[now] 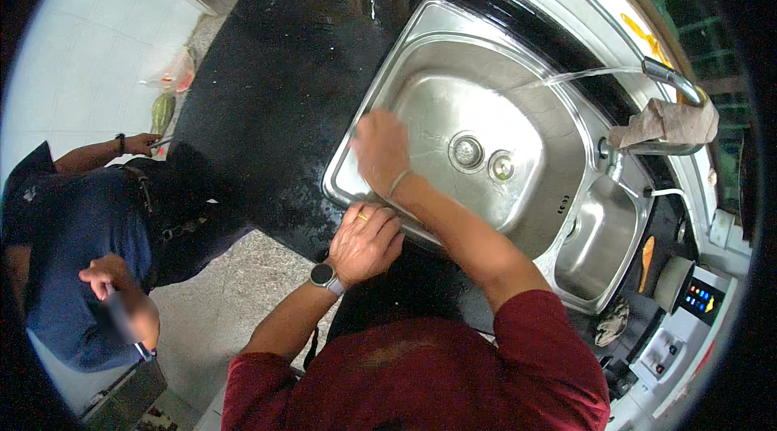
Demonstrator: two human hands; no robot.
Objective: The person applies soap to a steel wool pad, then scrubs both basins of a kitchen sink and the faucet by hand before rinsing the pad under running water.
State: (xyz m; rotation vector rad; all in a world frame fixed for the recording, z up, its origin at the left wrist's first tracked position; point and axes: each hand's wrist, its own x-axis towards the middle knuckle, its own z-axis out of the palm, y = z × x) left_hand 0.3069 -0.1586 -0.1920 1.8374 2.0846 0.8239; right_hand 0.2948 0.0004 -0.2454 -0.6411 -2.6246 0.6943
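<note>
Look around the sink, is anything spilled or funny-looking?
A crumpled beige cloth hangs on the curved chrome tap, an odd-looking spot while clear water runs into the big silver steel sink. Wet-looking marks dot the smooth black counter beside it, maybe from splashing. Nothing looks clearly broken.

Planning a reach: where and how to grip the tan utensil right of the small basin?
Tan utensil: probably pinch its narrow near end from above, right hand coming from the person's side; it lies lengthwise, tapering toward them.
</note>
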